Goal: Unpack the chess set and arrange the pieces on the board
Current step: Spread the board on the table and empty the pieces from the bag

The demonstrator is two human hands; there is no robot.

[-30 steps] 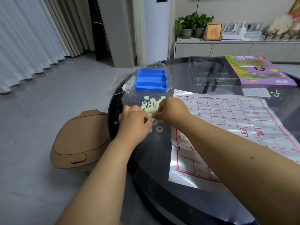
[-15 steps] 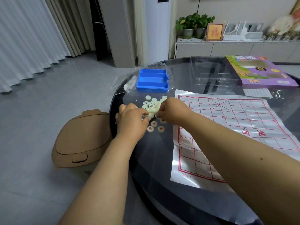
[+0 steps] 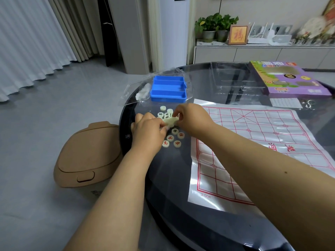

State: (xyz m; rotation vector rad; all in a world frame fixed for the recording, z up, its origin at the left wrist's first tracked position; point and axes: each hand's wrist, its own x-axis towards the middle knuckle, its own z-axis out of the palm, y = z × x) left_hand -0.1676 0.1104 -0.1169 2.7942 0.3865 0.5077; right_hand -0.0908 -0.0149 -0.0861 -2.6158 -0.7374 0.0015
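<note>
On the dark round table [image 3: 181,178], seen from the head camera, both hands meet over a heap of pale round chess pieces [image 3: 169,121] near the table's left edge. The left hand [image 3: 147,133] has its fingers curled down into the heap, fingertips on a piece at its near side; the right hand [image 3: 192,118] pinches at a piece on the heap's far side between thumb and forefinger. Whether either piece is lifted clear of the pile cannot be told. Five pieces lie apart just in front of the heap, faces up: one with a black character [image 3: 175,131] and four with red characters [image 3: 170,138]. Beyond the heap stands a blue plastic tray [image 3: 168,88] on a clear plastic bag [image 3: 130,91]. To the right, the paper board [image 3: 262,142] with its red grid lies flat, bearing no pieces. A purple game box [image 3: 288,78] rests at the table's far right. A tan lidded bin [image 3: 87,156] stands on the floor beside the table.
</note>
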